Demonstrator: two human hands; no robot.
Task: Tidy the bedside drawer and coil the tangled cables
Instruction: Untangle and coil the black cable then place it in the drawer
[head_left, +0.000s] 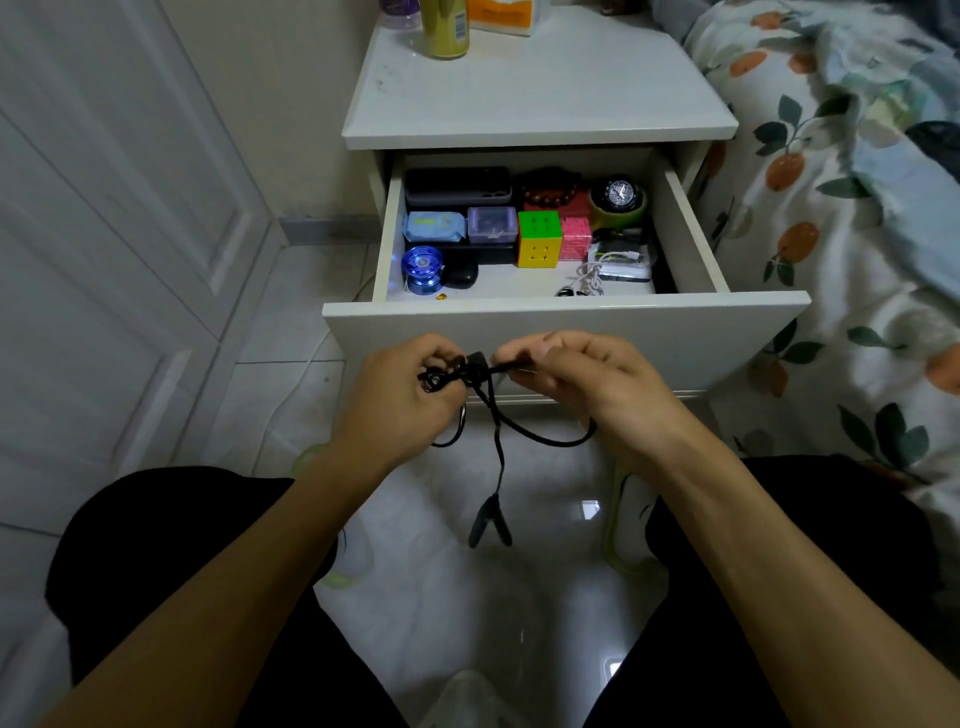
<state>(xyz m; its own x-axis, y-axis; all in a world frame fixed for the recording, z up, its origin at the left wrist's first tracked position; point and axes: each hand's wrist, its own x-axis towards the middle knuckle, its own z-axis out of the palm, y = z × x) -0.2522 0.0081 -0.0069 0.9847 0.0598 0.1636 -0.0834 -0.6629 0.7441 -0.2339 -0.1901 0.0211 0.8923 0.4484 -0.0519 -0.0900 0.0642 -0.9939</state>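
A black cable (496, 431) is held in front of the open white drawer (566, 317). My left hand (405, 395) grips its tangled bundle, and my right hand (582, 384) pinches the strand just beside it. Loops hang below both hands, and a black clip-like end dangles lower over the floor. Inside the drawer lie a colour cube (540, 239), a blue yo-yo (423, 267), a black case (457, 186), a bead bracelet (550, 189), a watch (618, 195) and a white cable (592, 278) at the front right.
The white bedside table top (540, 93) carries a yellow can (444, 28) and an orange box (501, 15) at the back. A floral bed cover (841, 218) lies to the right, a white door (114, 218) to the left. My knees frame the glossy floor below.
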